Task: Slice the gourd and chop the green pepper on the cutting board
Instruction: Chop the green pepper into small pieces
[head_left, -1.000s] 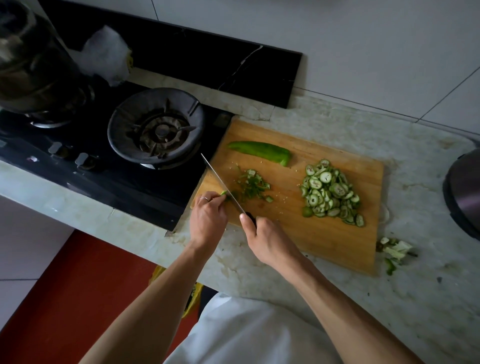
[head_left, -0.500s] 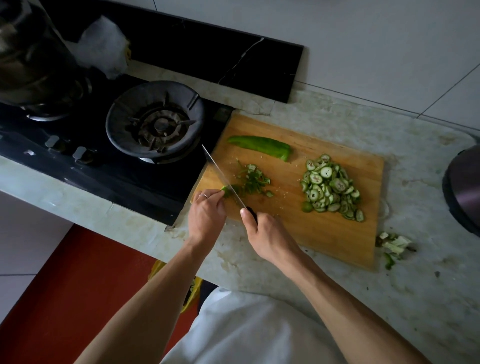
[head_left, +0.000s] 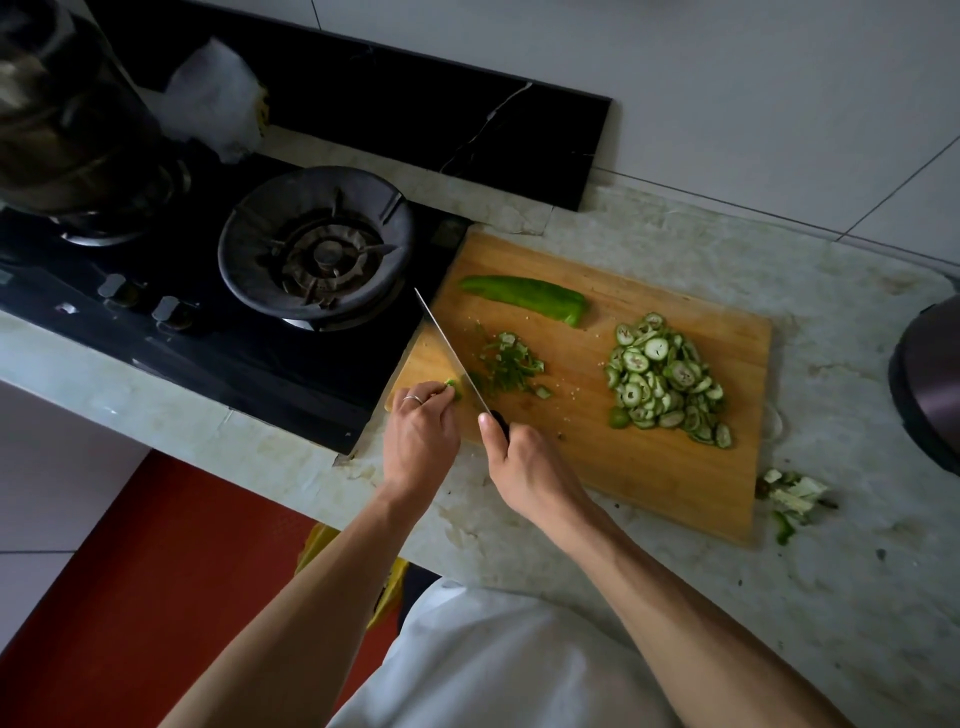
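On the cutting board (head_left: 675, 483), the left hand (head_left: 421, 436) pinches a mostly hidden pepper stub (head_left: 453, 387); the right hand (head_left: 524, 467) grips the knife (head_left: 447, 345).

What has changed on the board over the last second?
Little. The right hand keeps chopping with the knife; the left hand still pinches the shrinking pepper stub. The chopped pepper, half pepper and gourd slices stayed put.

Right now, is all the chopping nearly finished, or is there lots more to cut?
More than half, it seems. The gourd slices already sit in a heap on the cutting board. In hand: the left hand pinches a small pepper end while the right hand holds the knife beside the chopped pepper. Left: one long pepper piece, still uncut.
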